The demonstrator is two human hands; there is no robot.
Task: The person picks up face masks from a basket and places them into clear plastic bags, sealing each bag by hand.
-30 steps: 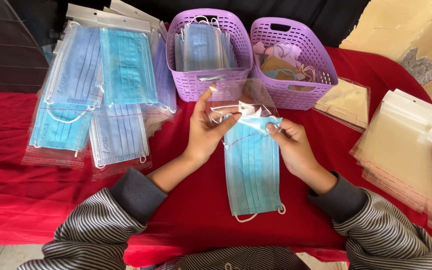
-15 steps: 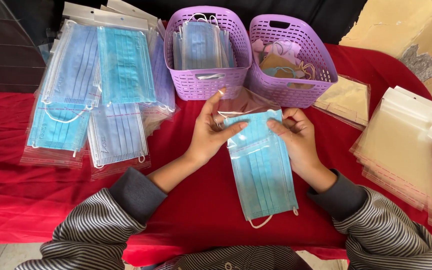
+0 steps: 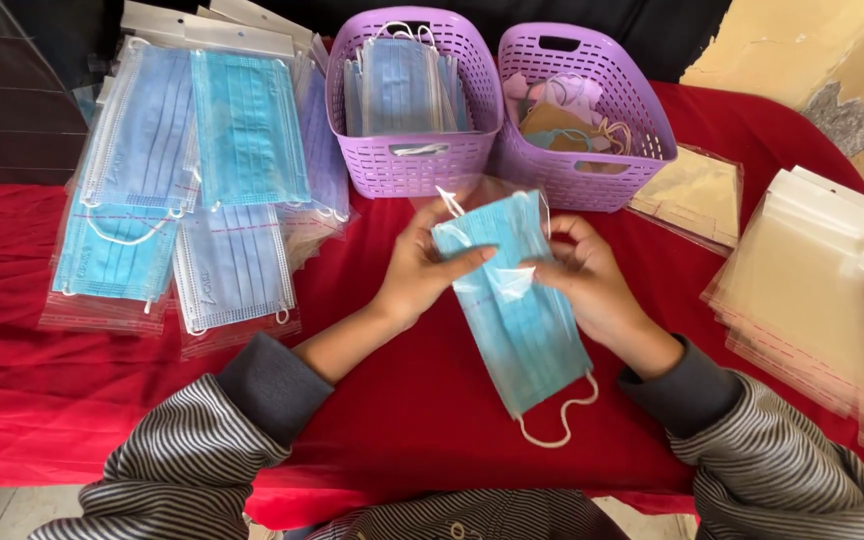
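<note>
Baskets (image 3: 412, 160) block ahead; bare red cloth (image 3: 422, 400) near hands.

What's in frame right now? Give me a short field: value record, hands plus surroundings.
left hand: grips the upper part of the blue face mask, thumb across its front
right hand: holds the mask's right edge
clear bag: at the mask's top end, mouth toward the hands
mask ear loop: hangs below the mask's lower end
left basket: purple, holds upright blue masks
right basket: purple, holds mixed coloured masks
bagged masks: piled to the left
empty clear bags: stacked to the right
table cover: red cloth
</note>
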